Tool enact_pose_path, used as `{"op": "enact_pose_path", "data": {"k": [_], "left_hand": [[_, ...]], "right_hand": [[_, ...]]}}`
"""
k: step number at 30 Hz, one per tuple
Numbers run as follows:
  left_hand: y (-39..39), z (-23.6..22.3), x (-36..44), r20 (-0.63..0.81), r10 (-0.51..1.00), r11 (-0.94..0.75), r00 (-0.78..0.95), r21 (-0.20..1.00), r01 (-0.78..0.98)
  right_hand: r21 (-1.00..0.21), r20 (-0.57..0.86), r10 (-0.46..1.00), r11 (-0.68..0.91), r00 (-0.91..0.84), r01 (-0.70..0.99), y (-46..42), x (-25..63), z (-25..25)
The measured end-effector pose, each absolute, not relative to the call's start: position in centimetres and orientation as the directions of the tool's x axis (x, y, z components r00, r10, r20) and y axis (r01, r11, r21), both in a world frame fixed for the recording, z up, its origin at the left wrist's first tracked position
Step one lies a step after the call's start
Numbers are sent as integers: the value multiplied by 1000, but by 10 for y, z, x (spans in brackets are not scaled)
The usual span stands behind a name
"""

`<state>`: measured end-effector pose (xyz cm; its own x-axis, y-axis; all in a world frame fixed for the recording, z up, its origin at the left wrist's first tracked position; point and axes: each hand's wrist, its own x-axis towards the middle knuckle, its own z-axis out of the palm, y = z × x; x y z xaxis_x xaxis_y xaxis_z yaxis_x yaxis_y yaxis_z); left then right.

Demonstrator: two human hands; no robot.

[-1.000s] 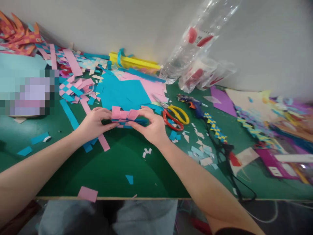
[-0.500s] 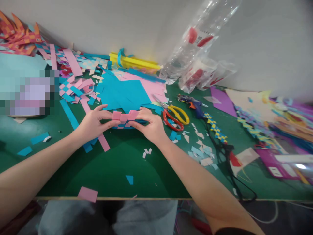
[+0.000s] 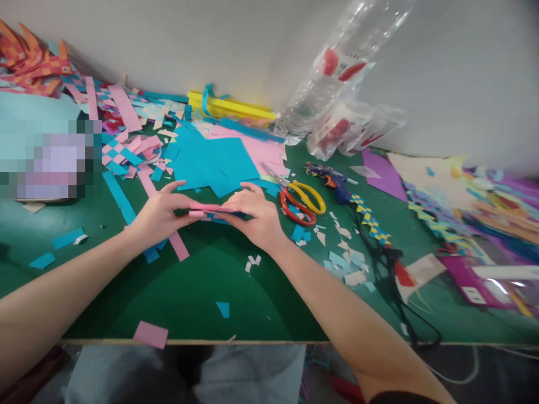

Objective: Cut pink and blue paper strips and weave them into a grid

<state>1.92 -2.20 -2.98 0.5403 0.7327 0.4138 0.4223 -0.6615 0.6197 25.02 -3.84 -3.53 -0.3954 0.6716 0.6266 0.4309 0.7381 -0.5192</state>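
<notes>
Between both hands, above the green table [image 3: 189,297], is a small woven piece of pink and blue paper strips [image 3: 207,209], seen nearly edge-on. My left hand [image 3: 162,213] pinches its left end between thumb and fingers. At the right end my right hand [image 3: 255,216] grips it, thumb below and fingers over the top, hiding part of the weave. Under the left hand lie a pink paper strip [image 3: 180,247] and a blue paper strip [image 3: 118,196]. Blue paper sheets [image 3: 219,160] are spread just beyond the fingers.
Scissors [image 3: 303,202] with red and yellow handles lie right of my right hand. Beyond them is a blue glue gun [image 3: 339,188] with a black cord. Clear plastic cups [image 3: 337,73] lean at the wall. Woven paper pieces [image 3: 122,154] crowd the left; paper scraps [image 3: 353,266] litter the right.
The woven paper piece has tipped, so its pink flaps now show as a thin edge. My right fingers have shifted left over it.
</notes>
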Motion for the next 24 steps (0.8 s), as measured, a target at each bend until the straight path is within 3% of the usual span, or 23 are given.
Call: {"op": "enact_pose_path", "data": {"k": [3,6,9,11,14,18,21,24], "left_hand": [[-26,-23,18,540,650,-759,535,501,416],[-30,-18,17,637,591,-800,495,385,460],[-32,-18,16,691,545,-814,475,301,496],[-34,-19,15,712,529,-814,461,271,514],[-36,-19,15,708,546,-796,447,274,539],[-42,-11,15,581,663,-734,472,380,563],[-44,-9,14,487,706,-707,514,439,555],[-42,-13,12,430,702,-712,568,411,569]], "right_hand": [[-504,649,667,737,-365,450,-40,250,-32],[-678,572,788,610,-226,410,-35,252,-35],[-921,314,946,325,-85,215,-29,253,-41],[-994,76,994,82,-79,66,-28,253,-41],[-975,-197,959,-213,-206,-59,-31,250,-35],[-894,-326,840,-423,-433,-147,-35,250,-24],[-877,-355,801,-464,-483,-124,-35,251,-20],[-920,-311,848,-382,-428,-87,-36,250,-22]]}}
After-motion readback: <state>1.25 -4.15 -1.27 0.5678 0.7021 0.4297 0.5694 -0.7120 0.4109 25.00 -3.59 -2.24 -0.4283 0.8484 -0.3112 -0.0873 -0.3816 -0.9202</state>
